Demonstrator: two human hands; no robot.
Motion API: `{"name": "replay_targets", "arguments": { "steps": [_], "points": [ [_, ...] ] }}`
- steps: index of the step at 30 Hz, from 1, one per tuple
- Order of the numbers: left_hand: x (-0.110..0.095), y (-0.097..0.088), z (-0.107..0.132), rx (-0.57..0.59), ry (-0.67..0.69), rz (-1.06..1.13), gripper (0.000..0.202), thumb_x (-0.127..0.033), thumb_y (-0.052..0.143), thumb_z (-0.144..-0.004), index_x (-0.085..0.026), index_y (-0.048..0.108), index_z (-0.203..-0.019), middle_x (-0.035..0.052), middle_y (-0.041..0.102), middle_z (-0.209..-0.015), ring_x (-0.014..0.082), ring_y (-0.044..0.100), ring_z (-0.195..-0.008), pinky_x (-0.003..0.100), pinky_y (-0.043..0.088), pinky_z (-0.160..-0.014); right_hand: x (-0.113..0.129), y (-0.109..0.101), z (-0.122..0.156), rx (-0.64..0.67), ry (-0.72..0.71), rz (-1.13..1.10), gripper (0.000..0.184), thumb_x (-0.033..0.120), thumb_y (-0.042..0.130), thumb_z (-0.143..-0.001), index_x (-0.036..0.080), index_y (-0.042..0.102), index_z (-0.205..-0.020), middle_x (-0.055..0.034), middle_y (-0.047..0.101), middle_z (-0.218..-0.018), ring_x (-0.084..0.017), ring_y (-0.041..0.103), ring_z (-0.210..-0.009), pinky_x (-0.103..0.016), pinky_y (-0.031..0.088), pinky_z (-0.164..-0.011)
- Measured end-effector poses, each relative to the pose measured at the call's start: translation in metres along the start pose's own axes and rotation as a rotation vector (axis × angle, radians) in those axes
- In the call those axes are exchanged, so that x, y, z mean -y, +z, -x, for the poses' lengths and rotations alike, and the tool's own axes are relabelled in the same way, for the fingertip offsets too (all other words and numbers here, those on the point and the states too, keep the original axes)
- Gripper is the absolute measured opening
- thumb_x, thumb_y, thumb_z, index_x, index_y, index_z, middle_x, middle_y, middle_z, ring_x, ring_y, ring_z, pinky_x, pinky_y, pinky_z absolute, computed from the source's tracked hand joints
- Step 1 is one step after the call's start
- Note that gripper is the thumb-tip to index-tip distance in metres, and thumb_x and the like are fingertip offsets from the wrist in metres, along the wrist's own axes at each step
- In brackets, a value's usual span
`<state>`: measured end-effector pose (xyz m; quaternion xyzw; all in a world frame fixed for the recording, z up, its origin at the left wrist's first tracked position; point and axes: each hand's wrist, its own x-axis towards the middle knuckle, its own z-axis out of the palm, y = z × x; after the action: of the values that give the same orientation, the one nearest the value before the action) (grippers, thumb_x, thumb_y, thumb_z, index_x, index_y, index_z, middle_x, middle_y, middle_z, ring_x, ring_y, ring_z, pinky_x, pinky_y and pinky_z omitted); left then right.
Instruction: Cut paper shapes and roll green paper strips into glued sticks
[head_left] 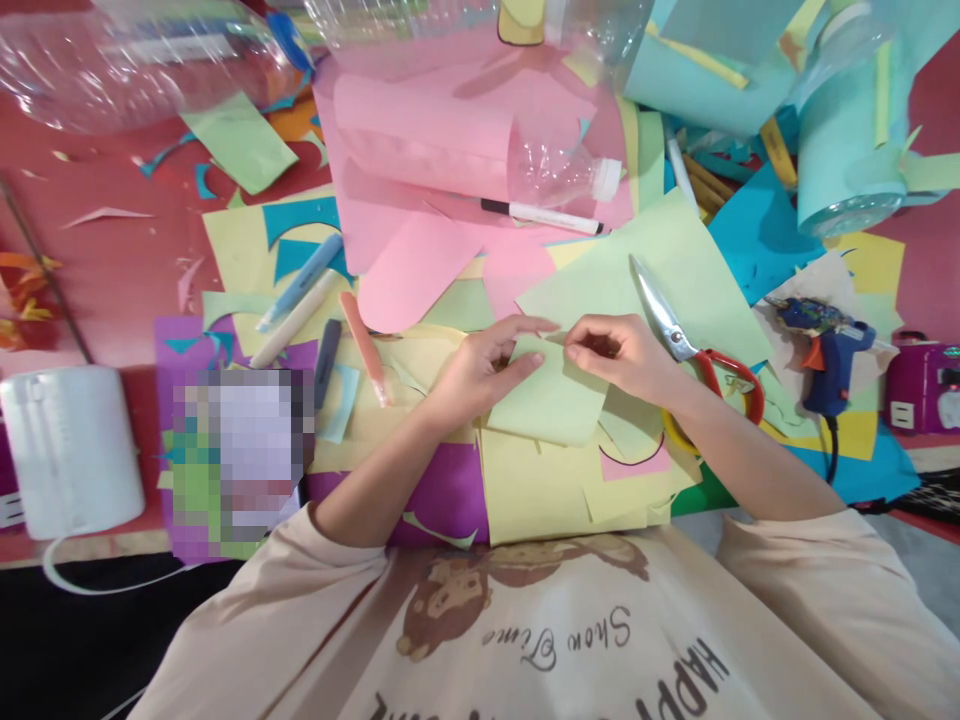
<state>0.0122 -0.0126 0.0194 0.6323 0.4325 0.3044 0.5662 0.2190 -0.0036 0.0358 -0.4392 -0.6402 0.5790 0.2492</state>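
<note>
My left hand (484, 365) is at the left edge of a small light green sheet of paper (559, 395), its thumb over the sheet and its index finger stretched along the top. Thumb and fingertips of my right hand (626, 350) are pinched at the sheet's upper right edge. Below the sheet lie pale yellow paper (540, 495) and a pink scrap (637, 460) with a dark curved line. Beside my right hand, scissors (679, 340) with red and yellow handles rest partly opened on a larger green sheet (675, 250); my forearm covers part of the handles.
A pink-wrapped plastic bottle (427, 140) lies beyond my hands, near a black-and-white marker (551, 215). Several pens lie at left, including an orange one (364, 345). A blue glue gun (836, 370) with a cord is at right. A teal-wrapped bottle (847, 140) stands behind it.
</note>
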Motion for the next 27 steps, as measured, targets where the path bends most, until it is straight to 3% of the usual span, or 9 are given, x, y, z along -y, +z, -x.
{"name": "replay_targets", "arguments": {
  "steps": [2, 4, 7, 9, 12, 15, 19, 22, 27],
  "points": [
    [0.001, 0.000, 0.000, 0.031, -0.002, 0.038, 0.055, -0.030, 0.060, -0.085, -0.025, 0.043, -0.136, -0.0014, 0.063, -0.074, 0.0046, 0.045, -0.046, 0.016, 0.036, -0.042, 0.000, -0.002, 0.000, -0.085, -0.017, -0.001, 0.014, 0.019, 0.057, -0.082, 0.016, 0.055, -0.068, 0.0057, 0.045, -0.058, -0.004, 0.034, -0.049, -0.021, 0.026, -0.044],
    [0.004, 0.000, -0.001, 0.054, 0.039, 0.049, 0.073, -0.034, 0.065, -0.081, -0.029, 0.029, -0.144, 0.0045, 0.067, -0.100, 0.0095, 0.061, -0.063, 0.019, 0.049, -0.052, -0.001, -0.005, -0.001, -0.215, -0.052, -0.009, 0.016, 0.020, 0.058, -0.082, 0.017, 0.054, -0.067, 0.0052, 0.045, -0.058, -0.004, 0.036, -0.050, -0.021, 0.027, -0.045],
    [0.010, -0.001, -0.005, -0.016, 0.140, 0.032, 0.079, -0.039, 0.072, -0.074, -0.032, 0.033, -0.142, 0.0093, 0.052, -0.135, 0.0177, 0.067, -0.089, 0.028, 0.057, -0.072, -0.002, -0.008, -0.003, -0.417, -0.116, -0.026, 0.018, 0.020, 0.058, -0.081, 0.018, 0.053, -0.065, 0.0046, 0.045, -0.058, -0.005, 0.037, -0.051, -0.021, 0.029, -0.046],
    [0.014, -0.002, -0.008, -0.094, 0.161, 0.072, 0.078, -0.041, 0.074, -0.072, -0.031, 0.036, -0.139, 0.0089, 0.058, -0.127, 0.0179, 0.069, -0.084, 0.030, 0.059, -0.071, -0.003, -0.009, -0.004, -0.507, -0.150, -0.039, 0.019, 0.020, 0.059, -0.081, 0.018, 0.052, -0.063, 0.0045, 0.044, -0.058, -0.006, 0.037, -0.051, -0.021, 0.030, -0.047],
    [0.020, -0.006, -0.011, -0.236, 0.154, 0.194, 0.075, -0.041, 0.076, -0.071, -0.029, 0.039, -0.135, 0.0030, 0.069, -0.092, 0.0138, 0.066, -0.065, 0.026, 0.057, -0.058, -0.004, -0.009, -0.004, -0.574, -0.174, -0.051, 0.020, 0.020, 0.059, -0.081, 0.019, 0.051, -0.063, 0.0048, 0.042, -0.056, -0.006, 0.036, -0.050, -0.021, 0.032, -0.047],
    [0.022, -0.010, -0.013, -0.416, 0.212, 0.225, 0.063, -0.038, 0.076, -0.072, -0.030, 0.045, -0.126, -0.0020, 0.066, -0.078, 0.0094, 0.061, -0.056, 0.021, 0.051, -0.051, -0.006, -0.007, -0.004, -0.515, -0.140, -0.054, 0.019, 0.023, 0.058, -0.082, 0.020, 0.052, -0.064, 0.0049, 0.043, -0.056, -0.006, 0.039, -0.048, -0.022, 0.034, -0.046],
    [0.019, -0.010, -0.014, -0.617, 0.333, 0.164, 0.050, -0.033, 0.076, -0.073, -0.029, 0.052, -0.116, -0.0047, 0.061, -0.075, 0.0046, 0.052, -0.052, 0.017, 0.042, -0.046, -0.008, -0.006, -0.002, -0.438, -0.124, -0.044, 0.019, 0.027, 0.059, -0.084, 0.020, 0.053, -0.067, 0.0046, 0.047, -0.058, -0.006, 0.043, -0.051, -0.021, 0.035, -0.046],
    [0.020, -0.008, -0.015, -0.661, 0.371, 0.143, 0.045, -0.031, 0.076, -0.073, -0.029, 0.055, -0.113, -0.0052, 0.058, -0.075, 0.0030, 0.048, -0.051, 0.016, 0.039, -0.045, -0.008, -0.005, -0.002, -0.448, -0.138, -0.026, 0.021, 0.031, 0.058, -0.086, 0.019, 0.053, -0.069, 0.0045, 0.047, -0.060, -0.006, 0.042, -0.052, -0.021, 0.034, -0.047],
    [0.019, -0.007, -0.015, -0.613, 0.361, 0.127, 0.037, -0.039, 0.069, -0.079, -0.029, 0.057, -0.112, -0.0039, 0.057, -0.074, 0.0049, 0.051, -0.055, 0.017, 0.043, -0.050, -0.009, -0.006, -0.003, -0.514, -0.159, -0.015, 0.027, 0.039, 0.059, -0.086, 0.020, 0.050, -0.069, 0.0046, 0.044, -0.060, -0.006, 0.040, -0.050, -0.022, 0.033, -0.046]
  ]
}}
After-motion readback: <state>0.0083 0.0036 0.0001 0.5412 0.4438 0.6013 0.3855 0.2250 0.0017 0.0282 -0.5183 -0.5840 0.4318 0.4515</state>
